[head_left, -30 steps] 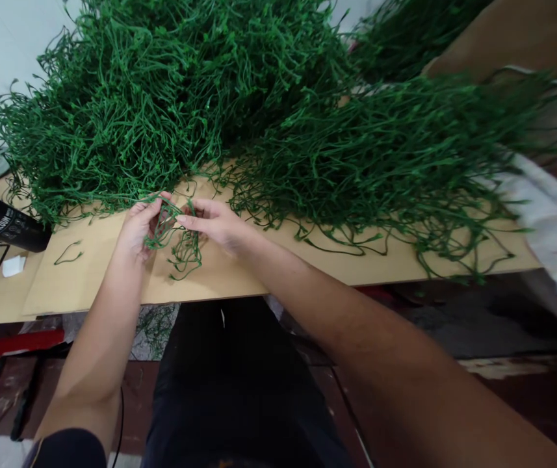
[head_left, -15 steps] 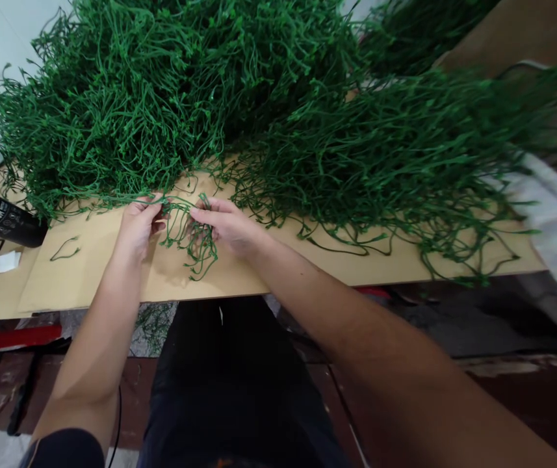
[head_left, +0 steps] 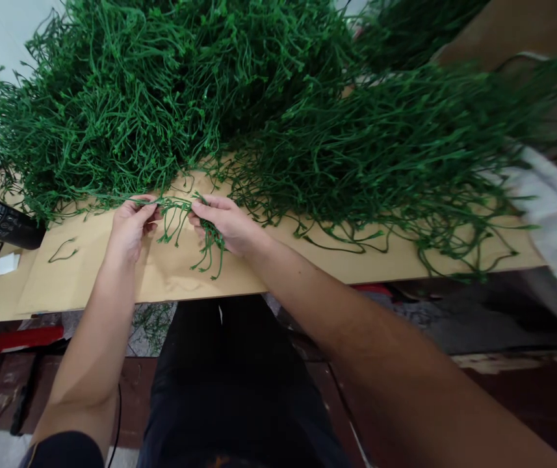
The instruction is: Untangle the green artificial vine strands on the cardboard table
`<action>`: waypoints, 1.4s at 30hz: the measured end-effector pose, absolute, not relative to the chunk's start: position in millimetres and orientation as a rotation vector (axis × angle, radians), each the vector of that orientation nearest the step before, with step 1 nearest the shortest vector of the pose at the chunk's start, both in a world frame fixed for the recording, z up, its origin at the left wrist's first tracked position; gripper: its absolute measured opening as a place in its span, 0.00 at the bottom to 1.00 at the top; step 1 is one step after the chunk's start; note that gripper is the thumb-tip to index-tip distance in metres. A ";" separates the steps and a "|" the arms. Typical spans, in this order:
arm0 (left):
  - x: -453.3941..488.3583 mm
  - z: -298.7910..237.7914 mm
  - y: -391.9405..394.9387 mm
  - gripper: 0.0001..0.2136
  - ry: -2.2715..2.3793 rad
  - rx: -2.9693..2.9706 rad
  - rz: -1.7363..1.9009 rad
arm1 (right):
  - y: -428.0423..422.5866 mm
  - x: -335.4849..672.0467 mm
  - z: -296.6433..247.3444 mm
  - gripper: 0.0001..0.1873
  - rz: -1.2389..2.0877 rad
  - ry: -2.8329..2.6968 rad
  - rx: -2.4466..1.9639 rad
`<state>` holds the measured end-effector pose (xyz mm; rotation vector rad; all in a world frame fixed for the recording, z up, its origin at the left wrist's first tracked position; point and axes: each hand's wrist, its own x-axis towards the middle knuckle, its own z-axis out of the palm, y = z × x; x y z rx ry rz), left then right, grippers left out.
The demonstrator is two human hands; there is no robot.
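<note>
Left hand [head_left: 128, 229] has thumb and fingers pinched on the thin stems of a green sprig [head_left: 214, 235]; right hand [head_left: 229, 224] pinches the same sprig farther along, thumb on top. Sprig runs between the two hands just above the cardboard sheet [head_left: 83, 279], near its front edge — short forked ends hang down between the hands and below the right one. Big green pile [head_left: 132, 97] sits right behind the hands, second green pile [head_left: 380, 143] to the right, loose ends spilling toward the front edge. One loose stem [head_left: 64, 253] lies on the cardboard left of the left hand. Farther left: black bottle [head_left: 8, 218], tilted in view, and a white scrap [head_left: 8, 263]. White cloth [head_left: 551, 208] at far right — pink patch on it.
</note>
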<state>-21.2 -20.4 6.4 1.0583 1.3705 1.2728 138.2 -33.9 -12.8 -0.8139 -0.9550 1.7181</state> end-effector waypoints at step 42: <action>-31.7 -23.6 -25.3 0.16 1.369 1.865 0.929 | -37.1 137.1 -14.5 0.14 1.605 -1.161 -0.968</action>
